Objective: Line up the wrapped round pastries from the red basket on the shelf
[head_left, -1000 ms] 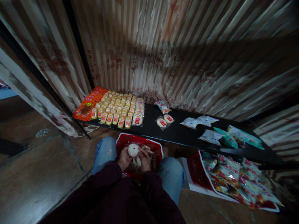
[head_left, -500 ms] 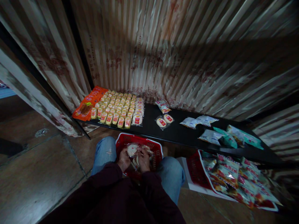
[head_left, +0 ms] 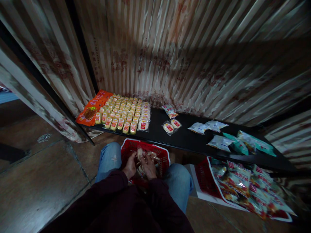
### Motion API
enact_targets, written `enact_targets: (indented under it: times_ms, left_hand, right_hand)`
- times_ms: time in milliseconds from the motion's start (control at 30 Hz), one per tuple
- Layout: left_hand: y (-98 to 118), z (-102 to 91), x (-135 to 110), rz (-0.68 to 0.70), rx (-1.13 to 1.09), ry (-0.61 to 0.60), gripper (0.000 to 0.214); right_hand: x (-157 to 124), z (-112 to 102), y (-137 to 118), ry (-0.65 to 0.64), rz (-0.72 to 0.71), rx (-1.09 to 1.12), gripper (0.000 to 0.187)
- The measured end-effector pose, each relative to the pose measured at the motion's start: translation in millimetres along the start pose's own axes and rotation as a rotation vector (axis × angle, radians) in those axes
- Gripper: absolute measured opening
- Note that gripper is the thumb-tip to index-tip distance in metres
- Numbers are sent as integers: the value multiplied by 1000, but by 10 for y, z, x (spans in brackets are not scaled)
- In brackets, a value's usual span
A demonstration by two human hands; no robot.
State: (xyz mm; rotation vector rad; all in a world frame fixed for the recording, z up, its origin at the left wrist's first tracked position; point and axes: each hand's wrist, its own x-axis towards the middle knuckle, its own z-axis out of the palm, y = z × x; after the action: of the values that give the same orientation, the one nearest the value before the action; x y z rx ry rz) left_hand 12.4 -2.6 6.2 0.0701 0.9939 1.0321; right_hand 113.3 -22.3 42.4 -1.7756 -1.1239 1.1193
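Note:
A red plastic basket (head_left: 163, 154) rests between my knees, with clear-wrapped round buns inside. My left hand (head_left: 130, 167) and my right hand (head_left: 148, 166) are both inside it, closed around one wrapped bun (head_left: 140, 152) that stands on edge between them. More wrapped buns lie under my hands, partly hidden. Ahead of me, a low black shelf (head_left: 184, 139) carries a tidy block of several small yellow packets (head_left: 123, 114) at its left end.
Orange packets (head_left: 93, 104) lie beside the block. A twin pack of buns (head_left: 171, 125), white packets (head_left: 206, 127) and green packets (head_left: 245, 144) are scattered along the shelf. A second tray with red-printed packets (head_left: 243, 187) sits on the floor at right. Corrugated walls close in behind.
The wrapped bun in my hands has turned from flat and face-up to standing on edge. My hands have stayed in the basket.

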Motion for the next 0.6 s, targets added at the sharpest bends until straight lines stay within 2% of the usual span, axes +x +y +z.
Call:
enact_targets:
  times_ms: [133, 367, 600]
  left_hand:
    - [-8, -5, 2, -19, -6, 9, 31]
    - [30, 26, -40, 104, 100, -52, 49]
    - [76, 65, -51, 169, 115, -2, 43]
  right_hand:
    - [-16, 7, -45, -34, -41, -5, 43]
    - [60, 2, 18, -80, -71, 67, 41]
    - [113, -32, 8, 23, -71, 180, 35]
